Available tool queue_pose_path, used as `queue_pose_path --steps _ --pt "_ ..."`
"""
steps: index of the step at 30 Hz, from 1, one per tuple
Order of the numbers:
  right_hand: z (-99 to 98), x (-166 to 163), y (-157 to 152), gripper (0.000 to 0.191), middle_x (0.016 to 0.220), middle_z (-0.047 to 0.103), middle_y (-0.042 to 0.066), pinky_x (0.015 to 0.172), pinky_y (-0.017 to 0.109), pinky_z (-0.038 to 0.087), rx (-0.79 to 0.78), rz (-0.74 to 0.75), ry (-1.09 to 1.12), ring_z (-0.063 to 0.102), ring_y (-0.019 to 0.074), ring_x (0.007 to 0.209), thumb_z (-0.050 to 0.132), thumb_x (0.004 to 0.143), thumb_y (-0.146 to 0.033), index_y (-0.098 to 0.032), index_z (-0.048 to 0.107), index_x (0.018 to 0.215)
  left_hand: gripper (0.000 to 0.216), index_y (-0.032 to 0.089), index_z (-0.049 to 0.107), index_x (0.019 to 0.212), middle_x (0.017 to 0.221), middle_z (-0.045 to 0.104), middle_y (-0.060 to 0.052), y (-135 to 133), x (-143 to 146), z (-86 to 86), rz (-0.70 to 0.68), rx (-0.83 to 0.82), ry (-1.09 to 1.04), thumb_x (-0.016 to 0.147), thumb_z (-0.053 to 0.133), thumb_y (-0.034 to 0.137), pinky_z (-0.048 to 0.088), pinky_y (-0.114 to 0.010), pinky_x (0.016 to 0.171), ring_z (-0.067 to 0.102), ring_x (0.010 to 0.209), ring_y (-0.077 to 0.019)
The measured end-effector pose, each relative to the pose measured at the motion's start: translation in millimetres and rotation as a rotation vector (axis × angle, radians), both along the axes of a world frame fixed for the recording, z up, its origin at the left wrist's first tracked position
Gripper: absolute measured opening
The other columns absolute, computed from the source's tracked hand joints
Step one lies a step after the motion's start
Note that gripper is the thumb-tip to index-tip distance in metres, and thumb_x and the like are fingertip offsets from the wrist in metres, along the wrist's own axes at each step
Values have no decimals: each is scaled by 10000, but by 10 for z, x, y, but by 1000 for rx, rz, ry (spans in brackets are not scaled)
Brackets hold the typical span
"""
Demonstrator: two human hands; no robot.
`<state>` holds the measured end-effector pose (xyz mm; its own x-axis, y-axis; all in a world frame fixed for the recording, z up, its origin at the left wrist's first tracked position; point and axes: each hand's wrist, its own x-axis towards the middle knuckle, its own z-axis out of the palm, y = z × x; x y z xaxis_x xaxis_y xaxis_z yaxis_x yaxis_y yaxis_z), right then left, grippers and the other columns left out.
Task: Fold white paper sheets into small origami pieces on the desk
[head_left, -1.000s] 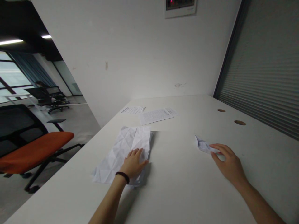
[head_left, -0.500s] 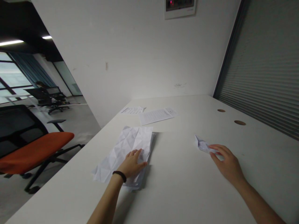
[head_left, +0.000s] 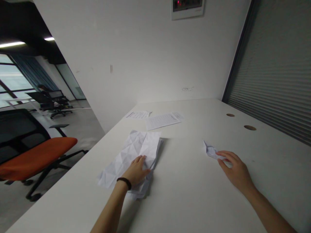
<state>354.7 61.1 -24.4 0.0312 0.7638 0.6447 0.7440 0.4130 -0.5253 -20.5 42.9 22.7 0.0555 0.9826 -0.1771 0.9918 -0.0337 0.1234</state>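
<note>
My left hand [head_left: 136, 171] lies on top of a stack of white creased paper [head_left: 128, 157], fingers stretched out and close together, with the thumb near the stack's right edge. Triangular fold lines cover the top sheet. A dark band [head_left: 124, 182] circles the left wrist. Further right, my right hand [head_left: 234, 170] has its fingertips and thumb around the near end of a small folded piece of paper [head_left: 211, 151] on the table. The part between those fingers is mostly hidden.
Printed sheets [head_left: 163, 121] lie towards the back of the white table [head_left: 184, 200]. Two round holes [head_left: 250, 127] are near its right side, beside a window with blinds [head_left: 274, 87]. An orange office chair [head_left: 41, 155] stands left of the table. A person [head_left: 43, 88] sits far back.
The creased paper has shifted slightly to the right under my left hand, whose fingers are now closer together. My right hand and the small folded paper are almost unmoved.
</note>
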Motion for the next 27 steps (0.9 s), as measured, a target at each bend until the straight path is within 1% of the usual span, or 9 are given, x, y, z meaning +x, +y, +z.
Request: queue_pose_path --steps 5,9,11,13,16,18,20,24,27 --pt "18 -12 -11 197 944 593 73 699 373 527 -6 -5 1 559 221 872 480 773 -282 -211 615 898 529 118 421 1251 1290 452 -138 30 -38 -18 31 31 42 791 479 371 308 -310 990 413 1184 -240" --pt "30 -11 -9 199 937 599 72 707 379 526 -2 -12 -11 560 221 870 478 774 -287 -215 617 896 440 121 484 1172 1183 517 -157 31 -10 -15 99 69 92 810 453 369 381 -372 885 479 1088 -288" --pt "26 -3 -2 199 933 604 72 711 382 523 6 -18 -15 561 224 869 475 775 -290 -216 619 891 427 151 505 1134 1176 513 -154 15 42 -18 135 80 114 806 452 421 400 -421 828 481 1067 -320" --pt "16 3 3 203 929 609 75 717 384 519 10 -21 -15 563 228 873 475 773 -293 -212 622 887 493 163 487 1143 1202 488 -163 -6 111 -37 169 86 130 802 422 512 399 -463 798 458 1081 -345" --pt "-4 -21 -9 204 927 619 77 728 375 514 -6 -7 -5 567 229 882 478 771 -294 -207 624 883 656 141 396 1230 1311 374 -201 -27 217 -91 208 77 166 765 411 604 345 -542 834 324 1194 -386" --pt "-8 -76 -37 197 917 631 73 691 349 517 -58 24 6 582 217 840 473 777 -290 -210 622 877 707 134 314 1295 1381 269 -208 -28 269 -131 231 76 183 766 419 591 295 -594 860 214 1252 -399" --pt "1 -158 -80 186 872 650 61 632 320 512 -143 89 -6 594 195 742 468 787 -282 -211 622 863 685 144 260 1329 1408 225 -192 -23 298 -154 251 87 180 795 407 545 292 -600 864 183 1269 -384" --pt "38 -311 -164 180 766 656 32 578 276 488 -317 285 -94 585 162 638 460 804 -255 -215 634 825 593 168 325 1295 1392 267 -166 -17 295 -126 253 93 170 813 401 505 349 -560 835 259 1239 -360" --pt "47 -341 -180 179 776 652 30 578 263 483 -385 337 -103 585 155 646 462 805 -248 -211 637 812 551 182 382 1253 1366 317 -156 -18 252 -66 229 70 143 811 399 510 387 -522 816 317 1212 -344"
